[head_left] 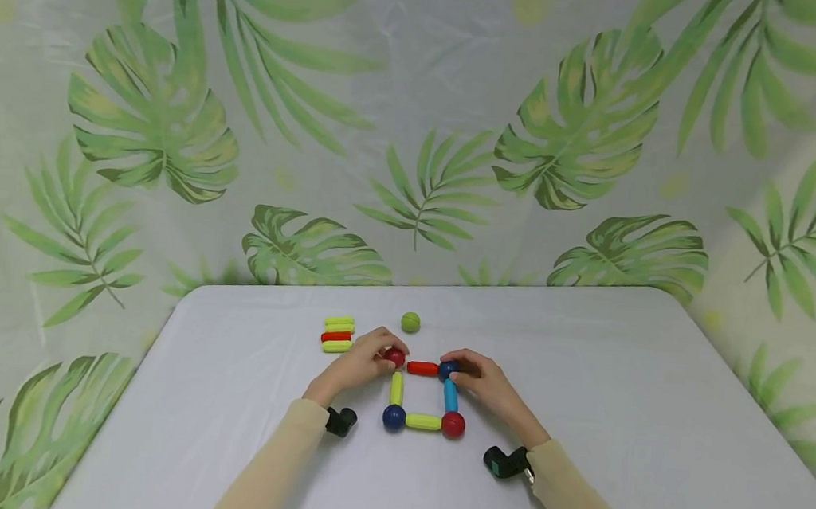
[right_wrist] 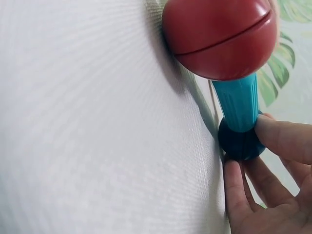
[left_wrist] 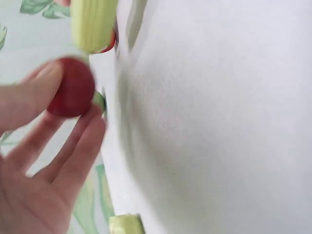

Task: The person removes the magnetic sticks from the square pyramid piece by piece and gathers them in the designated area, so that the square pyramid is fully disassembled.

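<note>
My left hand (head_left: 365,363) pinches a red ball (left_wrist: 73,87) between thumb and fingers at the far left corner of a square of rods and balls. In the left wrist view a small gap shows between this ball and the end of a yellow-green rod (left_wrist: 93,27). At the far right corner my right hand (head_left: 486,384) grips a dark blue ball (head_left: 448,369). A red rod (head_left: 422,368) and a light blue rod (right_wrist: 239,105) meet that ball. The near side has a blue ball (head_left: 393,417), a yellow-green rod (head_left: 423,422) and a red ball (head_left: 454,425).
Left of the square lie several loose rods, yellow-green ones (head_left: 337,346) and a red one (head_left: 336,336). A green ball (head_left: 411,322) sits behind it. All rest on a white-covered table (head_left: 620,399), with a leaf-print cloth (head_left: 433,113) hanging behind its far edge.
</note>
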Available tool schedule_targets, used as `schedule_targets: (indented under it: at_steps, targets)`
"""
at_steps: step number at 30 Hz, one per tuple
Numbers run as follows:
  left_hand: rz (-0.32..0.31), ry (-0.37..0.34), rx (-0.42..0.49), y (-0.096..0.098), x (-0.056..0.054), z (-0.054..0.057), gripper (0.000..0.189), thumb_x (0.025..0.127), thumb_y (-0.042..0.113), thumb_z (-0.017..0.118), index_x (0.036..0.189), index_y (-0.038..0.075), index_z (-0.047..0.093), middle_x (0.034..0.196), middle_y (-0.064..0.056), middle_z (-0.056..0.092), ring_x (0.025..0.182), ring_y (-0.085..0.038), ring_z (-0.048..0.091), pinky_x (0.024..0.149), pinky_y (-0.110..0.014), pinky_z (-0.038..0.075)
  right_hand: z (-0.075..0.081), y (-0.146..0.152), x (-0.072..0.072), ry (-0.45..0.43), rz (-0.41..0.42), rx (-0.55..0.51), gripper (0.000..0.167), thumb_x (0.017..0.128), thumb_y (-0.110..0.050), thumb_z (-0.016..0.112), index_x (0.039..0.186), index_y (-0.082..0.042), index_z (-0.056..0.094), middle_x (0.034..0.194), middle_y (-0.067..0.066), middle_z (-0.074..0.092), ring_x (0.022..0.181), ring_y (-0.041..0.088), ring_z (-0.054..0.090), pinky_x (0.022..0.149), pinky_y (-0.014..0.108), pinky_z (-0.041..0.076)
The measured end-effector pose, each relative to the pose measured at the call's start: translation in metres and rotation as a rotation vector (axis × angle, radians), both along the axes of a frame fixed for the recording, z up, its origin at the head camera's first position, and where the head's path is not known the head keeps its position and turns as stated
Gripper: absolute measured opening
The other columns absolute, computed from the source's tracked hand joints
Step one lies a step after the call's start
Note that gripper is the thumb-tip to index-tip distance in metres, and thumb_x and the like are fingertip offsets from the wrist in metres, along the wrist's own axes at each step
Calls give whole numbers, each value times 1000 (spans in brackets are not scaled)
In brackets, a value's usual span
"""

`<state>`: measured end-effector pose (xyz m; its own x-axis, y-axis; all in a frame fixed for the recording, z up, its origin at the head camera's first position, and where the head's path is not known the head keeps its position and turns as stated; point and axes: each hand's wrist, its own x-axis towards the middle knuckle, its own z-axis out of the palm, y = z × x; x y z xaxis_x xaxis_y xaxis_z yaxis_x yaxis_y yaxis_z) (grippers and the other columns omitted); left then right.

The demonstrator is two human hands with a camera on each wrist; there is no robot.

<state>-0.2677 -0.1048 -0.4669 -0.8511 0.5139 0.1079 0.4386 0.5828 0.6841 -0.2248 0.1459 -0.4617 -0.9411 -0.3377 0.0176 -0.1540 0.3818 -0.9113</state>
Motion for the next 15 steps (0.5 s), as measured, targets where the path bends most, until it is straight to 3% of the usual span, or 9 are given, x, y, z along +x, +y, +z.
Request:
schedule_targets:
  at_steps: [3,7,10,15]
  targets:
    - [162,16,157,1,-13,-2,28,86,-6,65,112,2,62,112,-12,58,98,-26,58,87,-38,49,-13,3,-6,10,-2,-9,28,94,0,57,122,3,59,122,20,58,108,33,54,96,49,43]
    - [345,33,206,7,-31,-3,28,85,-9,65,111,0,61,112,-16,60,95,-29,60,86,-38,50,-30,7,-15,26,-1,-17,28,94,-2,58,122,0,60,122,17,58,109,32,54,96,49,43]
    - [401,40,164,13,-42,-4,27,85,-9,64,110,0,62,112,-16,61,98,-29,57,89,-39,48,-34,8,-18,23,-9,-8,27,94,-4,59,121,-5,62,121,13,59,108,29,54,96,46,44]
    - [413,36,98,19,-49,-6,28,85,-9,64,111,0,63,113,-17,61,104,-30,55,93,-40,45,-32,7,-17,14,-22,1,27,94,-5,59,121,-7,62,121,11,59,108,27,54,96,45,44]
